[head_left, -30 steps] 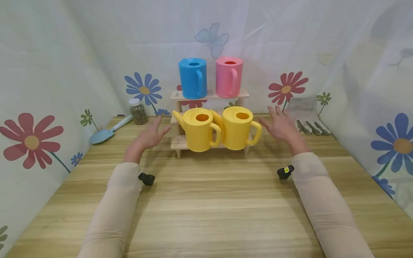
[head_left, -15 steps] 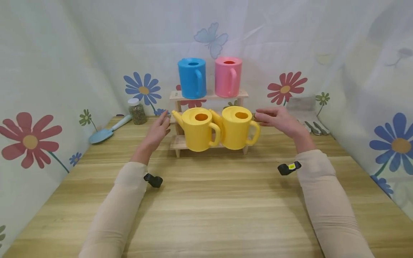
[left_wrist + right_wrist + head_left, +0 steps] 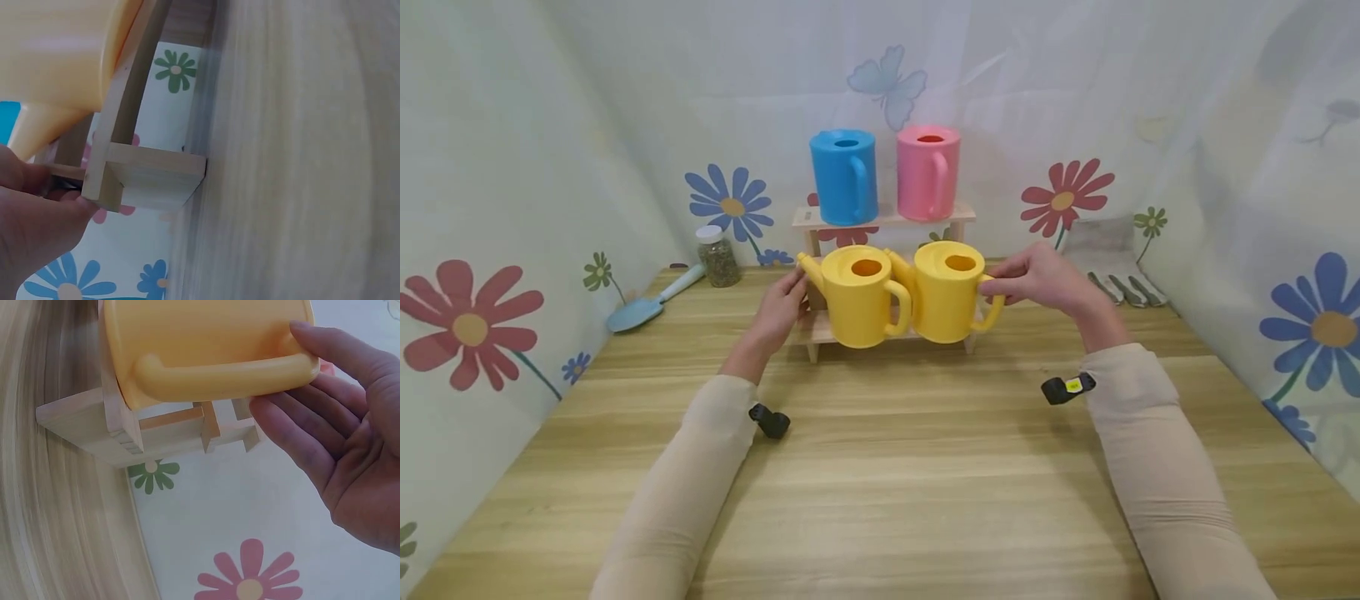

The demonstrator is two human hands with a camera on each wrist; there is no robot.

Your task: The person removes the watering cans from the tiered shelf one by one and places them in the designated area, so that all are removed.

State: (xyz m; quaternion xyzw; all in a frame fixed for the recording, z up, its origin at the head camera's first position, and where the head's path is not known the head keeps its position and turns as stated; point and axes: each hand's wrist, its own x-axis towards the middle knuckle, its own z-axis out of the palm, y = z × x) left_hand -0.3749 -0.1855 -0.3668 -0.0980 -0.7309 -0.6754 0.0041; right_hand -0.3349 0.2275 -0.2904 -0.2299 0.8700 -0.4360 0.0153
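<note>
Two yellow watering cans, a left one (image 3: 857,304) and a right one (image 3: 946,300), stand side by side on the lower part of a small wooden stand (image 3: 820,332). My right hand (image 3: 1043,279) is at the right can's handle (image 3: 231,378); in the right wrist view the thumb lies over its upper end and the fingers reach beneath it. At the stand's left side, my left hand (image 3: 778,312) holds the wooden side piece (image 3: 103,172), close below the left can's spout (image 3: 47,128). Some of its fingertips are hidden behind the wood.
On the stand's top shelf are a blue watering can (image 3: 844,179) and a pink one (image 3: 928,175). A lidded jar (image 3: 718,260) and a light-blue trowel (image 3: 638,313) lie back left. Gloves (image 3: 1123,287) lie back right. Floral curtain (image 3: 625,125) surrounds the wooden table (image 3: 895,467).
My left hand has moved right, onto the stand's left side. My right hand has turned, come in leftward and taken hold of the right yellow can's handle. The cans stay in place.
</note>
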